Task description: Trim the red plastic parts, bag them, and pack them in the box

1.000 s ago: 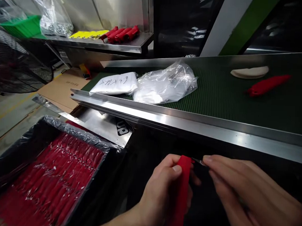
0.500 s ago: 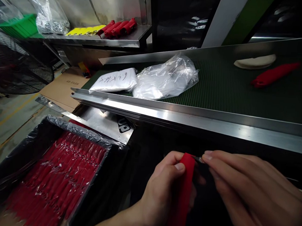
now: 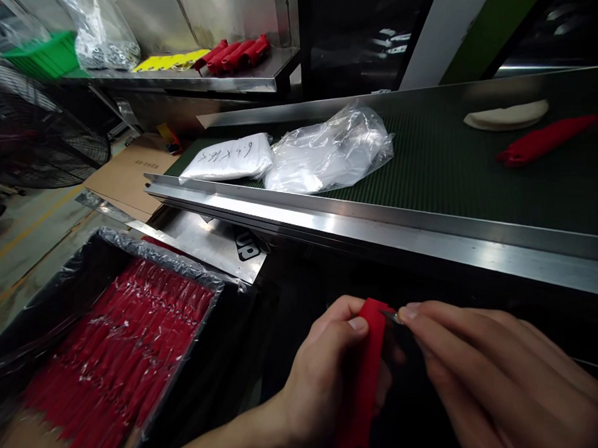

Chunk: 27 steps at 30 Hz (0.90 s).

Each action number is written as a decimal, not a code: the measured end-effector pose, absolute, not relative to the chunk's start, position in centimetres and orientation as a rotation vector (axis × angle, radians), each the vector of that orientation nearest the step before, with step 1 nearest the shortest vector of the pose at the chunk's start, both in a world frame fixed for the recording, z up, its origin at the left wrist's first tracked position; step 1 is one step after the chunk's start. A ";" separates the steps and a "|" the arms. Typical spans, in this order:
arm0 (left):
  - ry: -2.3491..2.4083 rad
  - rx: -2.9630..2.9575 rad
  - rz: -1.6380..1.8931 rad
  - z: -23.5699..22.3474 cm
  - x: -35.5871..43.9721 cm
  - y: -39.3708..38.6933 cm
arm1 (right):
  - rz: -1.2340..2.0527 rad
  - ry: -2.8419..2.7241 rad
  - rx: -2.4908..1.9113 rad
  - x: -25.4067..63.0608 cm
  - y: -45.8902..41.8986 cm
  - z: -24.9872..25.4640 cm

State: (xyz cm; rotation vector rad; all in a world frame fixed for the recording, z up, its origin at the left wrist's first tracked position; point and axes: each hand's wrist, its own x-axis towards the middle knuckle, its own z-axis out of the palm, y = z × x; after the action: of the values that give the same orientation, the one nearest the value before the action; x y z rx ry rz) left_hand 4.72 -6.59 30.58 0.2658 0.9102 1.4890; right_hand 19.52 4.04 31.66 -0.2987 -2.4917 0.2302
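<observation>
One red sleeve (image 3: 364, 379) sits low and centre in the view, in front of the belt rail (image 3: 378, 231), pinched in the left hand (image 3: 322, 377): thumb across its near face, fingers curled behind, closed on it. Its long axis runs up-down in the picture, tilted slightly, top end by the thumb tip and bottom end running out past the lower edge. Right hand (image 3: 490, 384) comes in from the right, fingertips pinched on a small thin metal piece (image 3: 391, 315) (too small to tell what it is), closed on that. The piece's tip meets the sleeve's top right edge, touching or just short of it, cannot tell which. So the piece lies across the sleeve's axis, at its upper end, right hand on that side, left hand wrapping the middle.

Outward: bin (image 3: 42, 305) of wrapped red sleeves to the lower left, well apart. On the green belt (image 3: 454, 171) beyond the rail, two plastic bags (image 3: 326, 152), a white pad (image 3: 506, 114) and another red sleeve (image 3: 545, 139). Far shelf (image 3: 186, 80) holds more red sleeves.
</observation>
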 end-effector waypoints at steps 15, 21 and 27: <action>0.978 0.234 1.466 31.9 3.5 -5.9 | 0.162 -2.546 -0.125 21.0 2.3 30.3; 0.910 0.248 1.548 31.6 2.9 -5.0 | 0.147 -2.571 -0.101 21.4 1.2 29.4; 0.895 0.254 1.539 31.7 2.7 -4.9 | 0.128 -2.544 -0.145 21.5 0.5 29.1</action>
State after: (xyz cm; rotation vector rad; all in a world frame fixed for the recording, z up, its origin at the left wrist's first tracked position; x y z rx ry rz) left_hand 2.72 -4.93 31.66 0.2537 0.8949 1.5395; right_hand 21.50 0.51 29.12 -0.1453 -2.5437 0.1277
